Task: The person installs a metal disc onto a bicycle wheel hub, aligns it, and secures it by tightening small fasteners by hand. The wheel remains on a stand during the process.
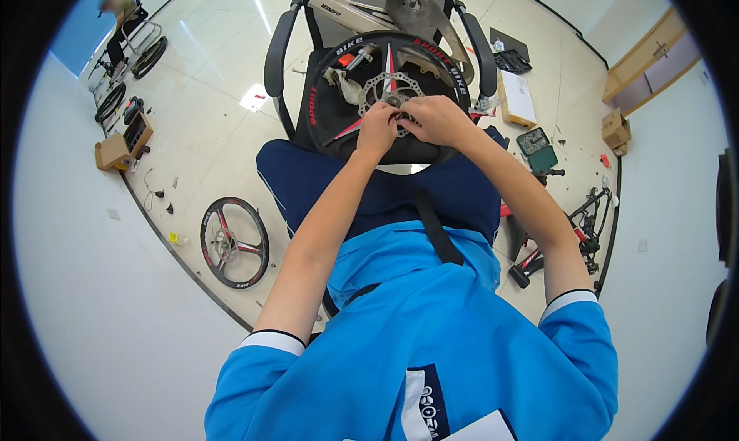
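Across the seat of a black office chair (279,56) in front of me lies a black bicycle wheel (313,95) with red and white spokes. A silver brake disc (371,87) sits at the wheel's middle. My left hand (377,131) and my right hand (436,121) meet over the hub, at the disc's near side. Both have their fingers drawn together in a pinch. Whatever is between the fingertips is too small and covered to make out.
Behind the wheel, a pale bicycle frame part (342,10) rests on the chair. Another spoked wheel (262,248) lies on the floor at left. To the right are a white-topped box (517,98), a green case (542,158) and a dark bike frame (589,222). A person (123,14) sits far left.
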`<state>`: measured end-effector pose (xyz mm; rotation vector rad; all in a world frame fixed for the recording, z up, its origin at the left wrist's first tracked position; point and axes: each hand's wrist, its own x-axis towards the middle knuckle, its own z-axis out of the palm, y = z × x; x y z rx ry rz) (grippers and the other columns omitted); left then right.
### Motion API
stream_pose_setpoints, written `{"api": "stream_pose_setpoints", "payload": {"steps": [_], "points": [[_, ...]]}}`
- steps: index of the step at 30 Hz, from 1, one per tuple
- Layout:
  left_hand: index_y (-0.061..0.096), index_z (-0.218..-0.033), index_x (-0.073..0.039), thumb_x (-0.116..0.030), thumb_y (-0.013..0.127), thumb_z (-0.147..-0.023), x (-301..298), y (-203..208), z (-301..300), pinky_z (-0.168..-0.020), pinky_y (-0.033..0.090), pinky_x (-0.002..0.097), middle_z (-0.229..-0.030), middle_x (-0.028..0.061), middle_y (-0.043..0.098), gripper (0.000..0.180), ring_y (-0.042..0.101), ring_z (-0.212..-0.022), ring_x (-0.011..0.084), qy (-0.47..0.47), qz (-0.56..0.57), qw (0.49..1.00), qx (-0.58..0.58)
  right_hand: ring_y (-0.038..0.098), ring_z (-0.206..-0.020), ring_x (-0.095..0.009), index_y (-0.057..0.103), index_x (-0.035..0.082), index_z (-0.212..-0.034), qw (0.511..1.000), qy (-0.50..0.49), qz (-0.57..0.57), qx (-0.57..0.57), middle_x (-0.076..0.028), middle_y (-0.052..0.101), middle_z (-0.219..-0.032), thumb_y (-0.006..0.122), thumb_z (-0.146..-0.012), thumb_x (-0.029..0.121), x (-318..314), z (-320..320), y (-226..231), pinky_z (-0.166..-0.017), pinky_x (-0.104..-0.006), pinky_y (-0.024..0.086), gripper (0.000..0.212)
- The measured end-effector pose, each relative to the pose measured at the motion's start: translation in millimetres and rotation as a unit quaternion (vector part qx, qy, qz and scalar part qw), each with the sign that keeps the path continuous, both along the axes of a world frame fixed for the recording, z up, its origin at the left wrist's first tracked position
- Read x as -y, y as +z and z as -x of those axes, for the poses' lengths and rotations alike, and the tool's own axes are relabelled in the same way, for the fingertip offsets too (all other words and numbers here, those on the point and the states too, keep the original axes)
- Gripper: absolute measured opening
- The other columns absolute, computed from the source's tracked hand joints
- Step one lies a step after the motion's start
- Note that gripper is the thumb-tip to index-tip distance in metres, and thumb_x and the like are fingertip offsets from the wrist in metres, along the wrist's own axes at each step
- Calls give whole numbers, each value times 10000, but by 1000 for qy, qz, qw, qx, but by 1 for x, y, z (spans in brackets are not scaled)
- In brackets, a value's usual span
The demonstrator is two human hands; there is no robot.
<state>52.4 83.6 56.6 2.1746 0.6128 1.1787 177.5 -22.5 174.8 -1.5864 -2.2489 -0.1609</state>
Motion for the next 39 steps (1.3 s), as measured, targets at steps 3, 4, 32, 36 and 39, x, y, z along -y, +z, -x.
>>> {"api": "stream_pose_setpoints", "payload": {"steps": [3,4,32,36,39], "points": [[707,-909,-6,41,646,-739,2,-2,0,-729,509,425,-870,166,627,186,624,-825,366,5,-10,1000,-7,676,-733,-297,676,19,-942,994,-36,35,-101,-126,675,-764,696,-852,176,3,7,-4,-664,-368,532,182],[707,-904,-6,38,647,-741,2,-2,-1,-730,509,426,-871,166,625,179,624,-826,366,7,-13,1000,-15,683,-726,-292,681,12,-954,988,-49,56,-134,-133,682,-759,696,-855,167,3,8,-6,-665,-359,534,185],[683,-863,-1,-76,722,-797,-8,7,7,-711,506,417,-820,150,635,107,634,-788,349,-18,-11,999,-43,664,-876,-338,664,0,-1049,995,15,-37,-88,-133,673,-991,589,-787,-45,-12,1,-12,-765,-396,545,276],[683,-866,2,-72,724,-798,-5,10,8,-709,505,419,-821,154,630,108,631,-788,355,-12,-2,999,-53,675,-896,-326,687,15,-1029,996,24,-44,-73,-120,693,-1028,580,-764,-49,-9,2,-10,-778,-386,556,292],[683,-860,0,-72,722,-798,-6,5,5,-706,502,426,-819,162,624,103,625,-785,366,-6,-14,1000,-23,677,-914,-317,700,21,-1008,997,21,-41,-57,-119,698,-1041,577,-764,-39,-8,2,-12,-786,-377,557,280]]}}
